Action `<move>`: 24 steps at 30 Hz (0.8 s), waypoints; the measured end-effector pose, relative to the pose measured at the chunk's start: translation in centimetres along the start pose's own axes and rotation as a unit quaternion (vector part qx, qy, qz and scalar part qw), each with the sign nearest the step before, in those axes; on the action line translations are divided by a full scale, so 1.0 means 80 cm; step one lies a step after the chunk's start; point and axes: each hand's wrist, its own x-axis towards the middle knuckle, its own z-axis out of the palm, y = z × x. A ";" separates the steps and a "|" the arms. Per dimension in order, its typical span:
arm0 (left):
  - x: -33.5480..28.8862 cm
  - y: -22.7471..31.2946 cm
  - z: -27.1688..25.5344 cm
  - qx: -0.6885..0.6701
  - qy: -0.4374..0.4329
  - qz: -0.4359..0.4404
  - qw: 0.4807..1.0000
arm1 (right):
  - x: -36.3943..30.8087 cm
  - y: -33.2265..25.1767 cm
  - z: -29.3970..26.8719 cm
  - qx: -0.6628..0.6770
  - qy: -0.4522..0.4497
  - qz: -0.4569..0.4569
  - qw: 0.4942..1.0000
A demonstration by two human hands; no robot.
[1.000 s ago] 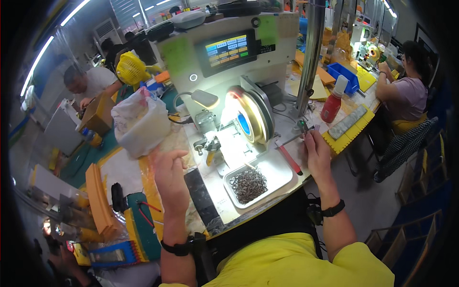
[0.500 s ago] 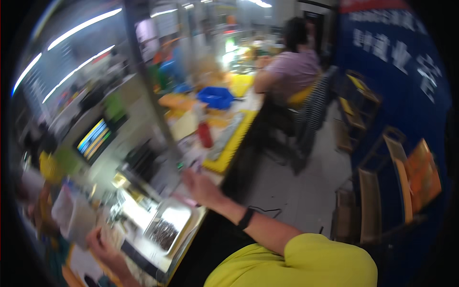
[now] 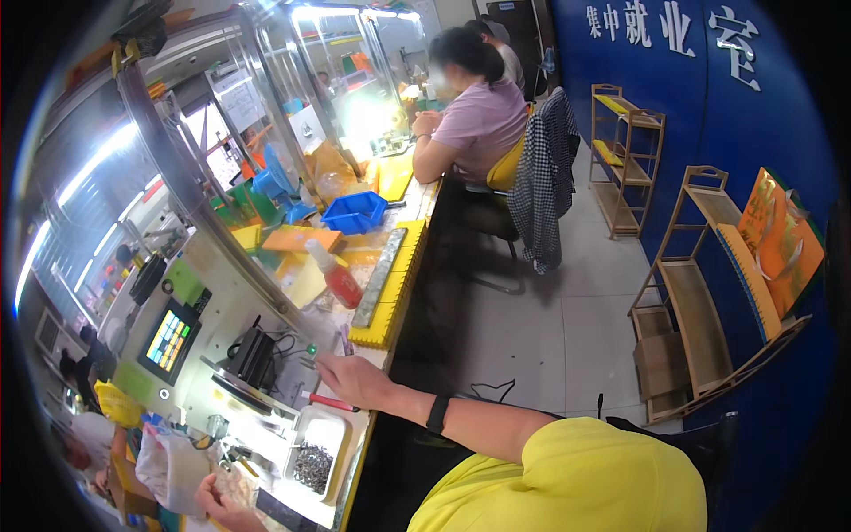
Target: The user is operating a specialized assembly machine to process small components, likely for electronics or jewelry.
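Note:
My right hand (image 3: 356, 381), with a black band (image 3: 437, 412) at the wrist, reaches across the workbench. Its fingers are bent together beside a small green piece (image 3: 311, 350); what they hold, if anything, I cannot make out. Just below that hand lies a red-handled tool (image 3: 330, 402). A white tray (image 3: 343, 434) of small dark metal bits (image 3: 312, 465) stands between my hands. At the lower left my left hand (image 3: 223, 505) is partly cut off by the edge, its fingers curved and apart, with nothing seen in them. A whitish cloth or bag (image 3: 173, 465) is near it.
A machine with a lit screen (image 3: 168, 341) stands on the left. Beyond my right hand are a yellow board (image 3: 409, 266), a bottle of red liquid (image 3: 337, 277) and a blue bin (image 3: 355, 213). A seated person (image 3: 483, 120) works farther along. Wooden racks (image 3: 700, 293) line the blue wall.
The view has swung and become sharper. My right hand stays by the green piece, while my left hand now appears lower in the picture.

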 end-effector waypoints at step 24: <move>-0.024 -0.064 0.014 -0.036 -0.001 0.000 0.999 | -0.001 0.009 0.009 -0.019 0.028 -0.054 0.998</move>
